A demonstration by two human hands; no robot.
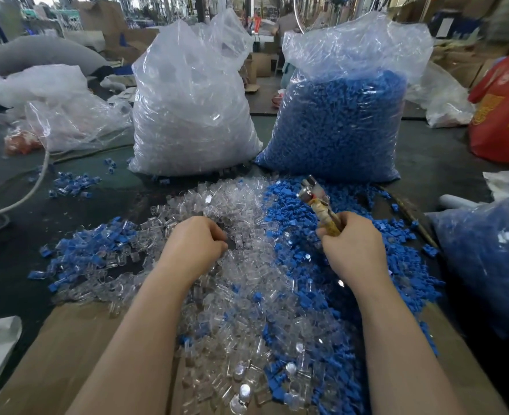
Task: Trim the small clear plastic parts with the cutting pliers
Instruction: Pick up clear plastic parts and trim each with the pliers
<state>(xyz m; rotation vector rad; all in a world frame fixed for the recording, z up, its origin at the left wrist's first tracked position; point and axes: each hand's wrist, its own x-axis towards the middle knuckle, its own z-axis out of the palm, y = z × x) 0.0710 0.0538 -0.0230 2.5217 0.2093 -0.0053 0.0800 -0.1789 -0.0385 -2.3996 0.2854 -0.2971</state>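
My right hand (pixel 353 250) grips the cutting pliers (pixel 322 206) by their tape-wrapped handles, fingers curled round them; the metal head points up and away from me, over the seam where the clear heap meets the blue one. My left hand (pixel 195 245) lies knuckles-up in the clear plastic parts (pixel 247 283), fingers curled down into the pile; whether they pinch a piece I cannot tell, fingertips hidden. The clear parts spread across the middle of the dark table (pixel 445 163) from just before the far bags down to the near edge, spilling onto a sheet of brown cardboard (pixel 76 354) under my forearms. Blue plastic parts (pixel 403 256) heaped to the right of the clear ones, touching and partly mixed with them; a smaller mixed patch to the left, and a few blue strays farther left. Far side: a tall clear bag of clear parts (pixel 187 115) on the left, a clear bag of blue parts (pixel 343 121) just beside it on the right, both upright and open at the top. Another bag of blue parts (pixel 487 259) at the right edge. Grey cable (pixel 22 193) loops at far left.
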